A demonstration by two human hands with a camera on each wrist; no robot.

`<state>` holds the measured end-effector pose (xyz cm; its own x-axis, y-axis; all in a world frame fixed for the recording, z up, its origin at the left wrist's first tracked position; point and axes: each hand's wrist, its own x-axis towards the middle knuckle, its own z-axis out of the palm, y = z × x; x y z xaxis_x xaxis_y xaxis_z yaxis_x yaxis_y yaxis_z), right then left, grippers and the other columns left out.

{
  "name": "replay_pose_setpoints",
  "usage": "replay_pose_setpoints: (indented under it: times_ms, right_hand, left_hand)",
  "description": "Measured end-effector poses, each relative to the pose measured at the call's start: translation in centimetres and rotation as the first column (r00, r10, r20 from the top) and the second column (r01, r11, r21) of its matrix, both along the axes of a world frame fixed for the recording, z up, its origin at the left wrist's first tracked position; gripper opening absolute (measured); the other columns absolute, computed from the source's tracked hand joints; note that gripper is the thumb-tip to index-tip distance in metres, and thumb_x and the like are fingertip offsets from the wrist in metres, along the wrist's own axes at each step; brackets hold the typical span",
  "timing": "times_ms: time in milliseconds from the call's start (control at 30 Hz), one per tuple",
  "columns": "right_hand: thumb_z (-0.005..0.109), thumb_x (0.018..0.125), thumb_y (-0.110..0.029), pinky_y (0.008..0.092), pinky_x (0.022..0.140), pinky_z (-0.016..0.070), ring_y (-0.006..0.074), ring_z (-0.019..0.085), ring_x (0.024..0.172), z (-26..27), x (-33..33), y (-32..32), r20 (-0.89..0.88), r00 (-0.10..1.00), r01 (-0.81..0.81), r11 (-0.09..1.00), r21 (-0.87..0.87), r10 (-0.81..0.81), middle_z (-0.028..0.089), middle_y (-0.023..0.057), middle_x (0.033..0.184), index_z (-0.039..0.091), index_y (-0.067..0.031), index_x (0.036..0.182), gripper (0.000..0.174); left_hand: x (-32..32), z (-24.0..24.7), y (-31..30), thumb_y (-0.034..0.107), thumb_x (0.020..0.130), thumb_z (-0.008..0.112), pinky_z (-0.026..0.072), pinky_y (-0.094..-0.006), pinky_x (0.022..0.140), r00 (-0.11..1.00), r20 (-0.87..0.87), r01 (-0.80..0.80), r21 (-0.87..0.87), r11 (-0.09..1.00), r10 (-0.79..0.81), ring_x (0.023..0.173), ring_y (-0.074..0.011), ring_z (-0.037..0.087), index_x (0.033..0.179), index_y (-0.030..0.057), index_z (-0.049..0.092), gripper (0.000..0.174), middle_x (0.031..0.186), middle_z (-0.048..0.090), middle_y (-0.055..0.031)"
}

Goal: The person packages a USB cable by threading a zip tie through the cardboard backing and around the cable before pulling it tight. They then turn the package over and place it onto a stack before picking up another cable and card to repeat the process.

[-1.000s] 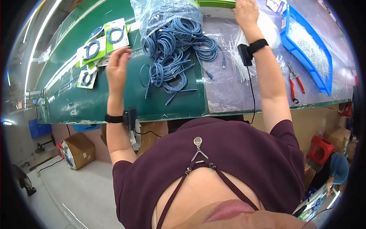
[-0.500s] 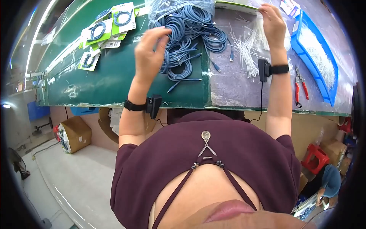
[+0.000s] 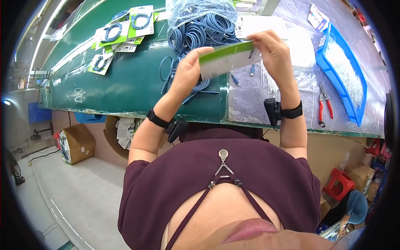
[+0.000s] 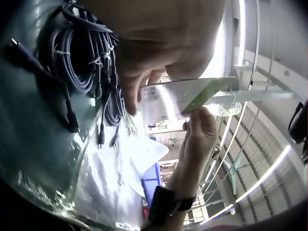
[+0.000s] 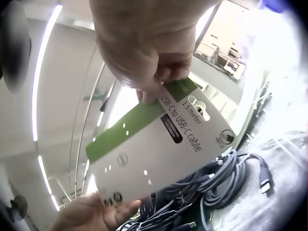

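A white packaging card point(image 3: 229, 62) with a green band is up above the bench, tilted, and its print in the right wrist view reads USB-C to USB-C cable, 1.5 meter. My right hand point(image 3: 275, 54) pinches the card's green edge close to its hang hole. At the card's other end is my left hand point(image 3: 186, 75), thumb stretched along the edge; in the right wrist view its fingers point(image 5: 122, 211) lie loose and nearly straight against the lower corner. Below and behind the card, coiled blue-grey cables point(image 3: 216, 29) spill from a clear plastic bag point(image 3: 200, 8).
Carded cables point(image 3: 112, 32) lie in a loose pile on the green mat at left. To the right are white zip ties point(image 3: 271, 81), red-handled cutters point(image 3: 324, 104) and a blue tray point(image 3: 362, 112) of clear strips. More white cards point(image 3: 266, 27) lie at the back.
My right hand has come back from the stack at the rear, bringing the card toward the middle. My left hand has moved right, from beside the carded cables to the card's end.
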<state>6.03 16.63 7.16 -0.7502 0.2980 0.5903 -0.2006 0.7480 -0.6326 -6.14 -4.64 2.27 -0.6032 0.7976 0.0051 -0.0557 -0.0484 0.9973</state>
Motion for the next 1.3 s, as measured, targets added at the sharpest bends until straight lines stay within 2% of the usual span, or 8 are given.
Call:
replay_pose_setpoints:
  times_ms: [133,267,367,567,700,900,1067,1300]
  right_hand:
    - [0.055,0.090,0.000,0.0242,0.066,0.0466,0.0127,0.060,0.073,-4.7,0.9,5.4,0.062,0.963,0.271,0.935,-0.229,-0.264,0.065,0.0048,0.090,0.066,-0.0017,0.095,0.012]
    - [0.053,0.094,-0.009,0.0231,0.065,0.0453,0.0106,0.060,0.073,-7.6,0.0,11.0,-0.083,0.997,-0.075,0.341,-0.937,-0.008,0.068,0.0038,0.092,0.063,-0.0027,0.093,0.012]
    - [0.055,0.094,-0.017,0.0261,0.066,0.0468,0.0105,0.060,0.073,-7.0,-3.9,8.9,0.094,0.995,0.092,0.574,-0.813,-0.027,0.069,0.0062,0.093,0.060,-0.0028,0.091,0.016]
    - [0.067,0.086,-0.029,0.0338,0.084,0.0461,0.0220,0.060,0.095,-5.9,-5.7,6.6,0.552,0.814,0.194,0.980,0.037,-0.182,0.064,0.0124,0.112,0.058,-0.0061,0.112,0.036]
    - [0.069,0.082,-0.037,0.0493,0.103,0.0338,0.0336,0.040,0.129,-3.8,-4.8,7.1,0.077,0.767,0.520,0.688,0.506,-0.637,0.045,0.0164,0.139,0.048,-0.0118,0.132,0.060]
    - [0.070,0.077,-0.049,0.0647,0.108,0.0144,0.0370,0.014,0.143,-7.4,-5.7,9.8,0.399,0.680,0.374,0.759,0.533,-0.615,0.025,0.0152,0.152,0.038,-0.0247,0.143,0.078]
    - [0.067,0.076,-0.056,0.0676,0.108,0.0108,0.0366,0.015,0.143,-8.8,-5.3,8.8,0.380,0.813,0.143,0.784,0.604,-0.441,0.026,0.0098,0.154,0.037,-0.0358,0.143,0.076]
    - [0.056,0.085,-0.052,0.0686,0.108,0.0117,0.0363,0.017,0.143,-7.9,-5.1,9.7,0.592,0.674,-0.047,0.774,0.631,-0.441,0.026,0.0045,0.154,0.036,-0.0391,0.143,0.063]
  left_hand:
    - [-2.3,0.5,1.2,0.019,0.097,0.054,0.0514,-0.0307,0.081,0.998,0.042,-0.057,0.139,0.989,0.051,0.098,-0.0183,0.063,0.115,-0.0019,0.058,0.028,0.106,0.064,-0.0107]
    - [-2.9,1.8,4.4,0.011,0.091,0.059,0.0498,-0.0314,0.084,0.813,-0.570,0.023,-0.173,0.985,-0.119,0.097,-0.0186,0.062,0.109,-0.0012,0.062,0.021,0.102,0.065,-0.0095]
    - [-3.2,0.6,8.4,0.010,0.087,0.062,0.0504,-0.0333,0.078,0.070,-0.995,-0.076,0.064,0.995,0.069,0.088,-0.0246,0.063,0.094,0.0003,0.064,0.012,0.091,0.064,-0.0112]
    - [-3.2,1.5,9.7,0.013,0.082,0.065,0.0501,-0.0369,0.071,0.124,-0.983,-0.204,-0.157,0.966,-0.133,0.081,-0.0292,0.061,0.088,0.0027,0.058,0.013,0.086,0.062,-0.0105]
    - [-2.9,1.3,8.3,0.014,0.084,0.065,0.0506,-0.0366,0.067,0.286,-0.949,-0.230,-0.201,0.952,-0.131,0.079,-0.0278,0.063,0.090,0.0047,0.054,0.015,0.086,0.061,-0.0094]
    - [-3.0,-0.2,7.3,0.009,0.089,0.062,0.0495,-0.0242,0.054,0.894,-0.437,-0.138,-0.055,0.989,0.100,0.070,-0.0149,0.065,0.117,0.0049,0.057,0.028,0.091,0.059,-0.0078]
    - [-1.9,-0.6,8.5,0.007,0.089,0.062,0.0505,-0.0233,0.059,0.943,-0.269,-0.189,0.052,0.981,0.195,0.068,-0.0154,0.062,0.127,0.0047,0.053,0.040,0.100,0.053,-0.0122]
    - [-4.2,-2.6,9.2,0.012,0.091,0.060,0.0493,-0.0253,0.057,0.536,-0.839,-0.327,-0.108,0.939,0.090,0.059,-0.0146,0.058,0.121,0.0089,0.059,0.030,0.090,0.055,-0.0109]
